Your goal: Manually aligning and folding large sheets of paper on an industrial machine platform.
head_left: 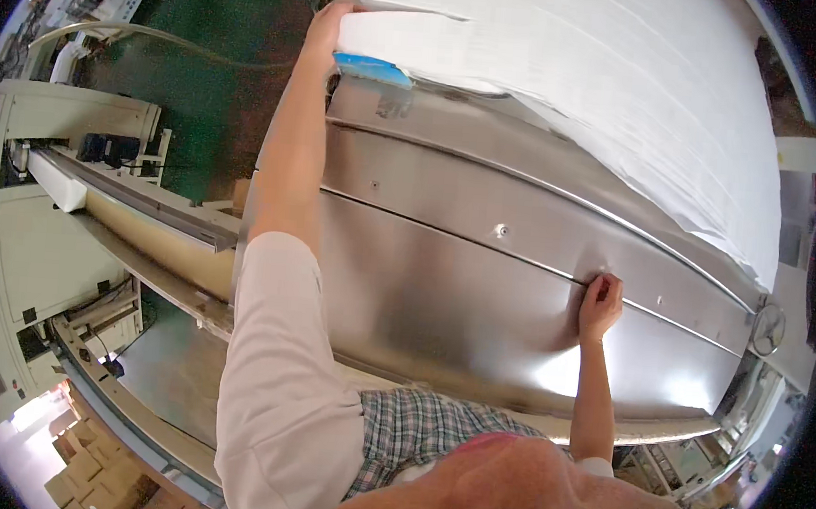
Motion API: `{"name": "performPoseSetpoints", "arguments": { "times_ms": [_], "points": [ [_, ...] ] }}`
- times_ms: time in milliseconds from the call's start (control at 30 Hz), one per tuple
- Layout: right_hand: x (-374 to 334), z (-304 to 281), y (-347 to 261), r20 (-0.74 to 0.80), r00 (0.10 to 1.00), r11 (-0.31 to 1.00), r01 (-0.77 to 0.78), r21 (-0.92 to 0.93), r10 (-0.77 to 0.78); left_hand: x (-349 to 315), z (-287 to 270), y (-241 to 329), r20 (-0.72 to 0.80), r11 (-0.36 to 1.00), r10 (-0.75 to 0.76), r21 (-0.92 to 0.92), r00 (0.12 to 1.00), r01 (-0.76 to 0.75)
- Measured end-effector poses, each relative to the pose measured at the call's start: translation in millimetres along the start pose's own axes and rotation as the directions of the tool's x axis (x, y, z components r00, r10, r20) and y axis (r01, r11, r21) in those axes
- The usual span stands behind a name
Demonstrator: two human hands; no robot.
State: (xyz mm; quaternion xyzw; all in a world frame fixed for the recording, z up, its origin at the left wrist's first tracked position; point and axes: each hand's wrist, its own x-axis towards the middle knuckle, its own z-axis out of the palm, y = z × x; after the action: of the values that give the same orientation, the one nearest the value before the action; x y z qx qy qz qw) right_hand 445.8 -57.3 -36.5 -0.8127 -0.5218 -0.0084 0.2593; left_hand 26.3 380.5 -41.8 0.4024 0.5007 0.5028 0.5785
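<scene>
My left hand (324, 29) reaches far forward with the arm stretched. It is closed on the near left corner of a big white stack of thin sheets (574, 39), and most of its fingers are hidden at the edge. Just below that hand a blue piece (372, 68) sticks out from under the stack. My right hand (600, 308) is closed, its curled fingers resting against the brushed metal panel (444, 285) by a seam. Whatever those fingers may hold cannot be made out. The stack's loose, uneven lower layers hang over the metal surface.
A small handwheel (768, 329) sits at the panel's right end. On the left stands a pale machine cabinet (58, 258) with a long roller (153, 241) running toward me. A hose (159, 33) crosses above the green floor (217, 5). Cardboard boxes (90, 464) lie at lower left.
</scene>
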Motion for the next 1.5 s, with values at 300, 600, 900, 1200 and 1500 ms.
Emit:
{"name": "performPoseSetpoints", "arguments": {
  "times_ms": [300, 600, 900, 1200, 1500],
  "points": [
    [0, -8, -3, -0.034, 0.999, 1.000, -0.025, -0.003, 0.025, -37, 91, 49, 0.461, 0.136, -0.020, 0.880, 0.887, -0.455],
    [23, -3, 5, 0.114, 0.991, 0.962, -0.094, 0.256, 0.067, -108, 193, 32, 0.675, -0.256, -0.224, 0.656, 0.703, -0.711],
    [175, 37, -197, 0.052, 0.756, 0.725, 0.604, 0.330, -0.653, -153, 182, 29, 0.543, -0.304, -0.104, 0.780, 0.833, -0.546],
    [257, 2, -2, 0.490, 0.872, 0.904, 0.223, -0.365, -0.017, -169, 220, 34, 0.264, -0.400, -0.174, 0.862, 0.949, -0.313],
    [294, -141, 248, 0.614, 0.789, 0.901, 0.259, -0.347, 0.010, -176, 255, 32, -0.011, -0.582, -0.107, 0.812, 0.994, -0.054]
  ]
}}
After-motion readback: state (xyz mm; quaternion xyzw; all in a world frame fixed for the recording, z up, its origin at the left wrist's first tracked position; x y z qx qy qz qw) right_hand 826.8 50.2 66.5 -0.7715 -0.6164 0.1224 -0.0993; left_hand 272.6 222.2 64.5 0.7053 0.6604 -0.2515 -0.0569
